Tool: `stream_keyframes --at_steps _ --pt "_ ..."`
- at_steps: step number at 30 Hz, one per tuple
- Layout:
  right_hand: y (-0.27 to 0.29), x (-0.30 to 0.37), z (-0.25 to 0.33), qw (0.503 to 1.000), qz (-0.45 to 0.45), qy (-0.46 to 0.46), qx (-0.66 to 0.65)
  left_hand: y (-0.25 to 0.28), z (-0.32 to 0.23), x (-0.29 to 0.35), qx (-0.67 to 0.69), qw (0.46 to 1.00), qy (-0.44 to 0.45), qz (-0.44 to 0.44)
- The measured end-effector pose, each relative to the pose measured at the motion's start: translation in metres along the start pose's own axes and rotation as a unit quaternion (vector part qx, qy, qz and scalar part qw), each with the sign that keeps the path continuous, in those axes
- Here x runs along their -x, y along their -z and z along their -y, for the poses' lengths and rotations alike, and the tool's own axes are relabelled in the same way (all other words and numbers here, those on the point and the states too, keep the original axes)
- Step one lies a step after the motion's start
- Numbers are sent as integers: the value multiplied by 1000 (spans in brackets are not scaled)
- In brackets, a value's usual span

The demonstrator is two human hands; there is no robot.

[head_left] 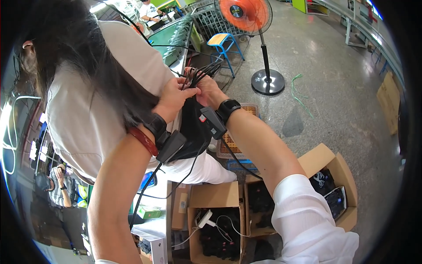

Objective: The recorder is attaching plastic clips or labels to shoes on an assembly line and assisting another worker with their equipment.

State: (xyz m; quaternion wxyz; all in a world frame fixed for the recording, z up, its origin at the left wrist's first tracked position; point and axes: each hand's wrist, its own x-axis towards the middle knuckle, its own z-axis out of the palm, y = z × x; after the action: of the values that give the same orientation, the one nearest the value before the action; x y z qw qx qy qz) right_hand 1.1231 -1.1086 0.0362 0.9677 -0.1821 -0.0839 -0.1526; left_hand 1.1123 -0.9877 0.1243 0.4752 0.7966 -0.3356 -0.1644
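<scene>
Both my arms reach forward beside a person in a light shirt. A bundle of thin black cables (203,75) fans out between my hands, its loose ends pointing up and to the right. My left hand (173,96) pinches the cables with thumb and fingers from the left. On the right side my right hand (210,91) is wrapped around the same bundle. My hands nearly touch each other. Black straps with small black boxes sit on both wrists, with cords running down from them. A red bracelet (143,141) is on my left forearm.
The person in the light shirt (83,112) stands close on the left. Open cardboard boxes (215,193) with black items are below. A floor fan (268,81), a blue-legged stool (221,39) and a green-topped workbench (176,39) stand farther off. More people work beyond.
</scene>
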Motion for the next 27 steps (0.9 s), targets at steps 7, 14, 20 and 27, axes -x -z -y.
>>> stream_keyframes --at_steps 7,14,20,27 --pt "-6 5 -2 998 -27 6 60 -2 3 1 -36 998 9 -41" --pt "-8 9 -2 997 -69 25 39 -8 10 5 43 996 -24 -78" --pt "-15 22 1 998 42 -17 44 -4 19 6 60 990 -84 -95" --pt "-28 47 16 989 105 -81 63 0 18 7 68 991 -77 -85"
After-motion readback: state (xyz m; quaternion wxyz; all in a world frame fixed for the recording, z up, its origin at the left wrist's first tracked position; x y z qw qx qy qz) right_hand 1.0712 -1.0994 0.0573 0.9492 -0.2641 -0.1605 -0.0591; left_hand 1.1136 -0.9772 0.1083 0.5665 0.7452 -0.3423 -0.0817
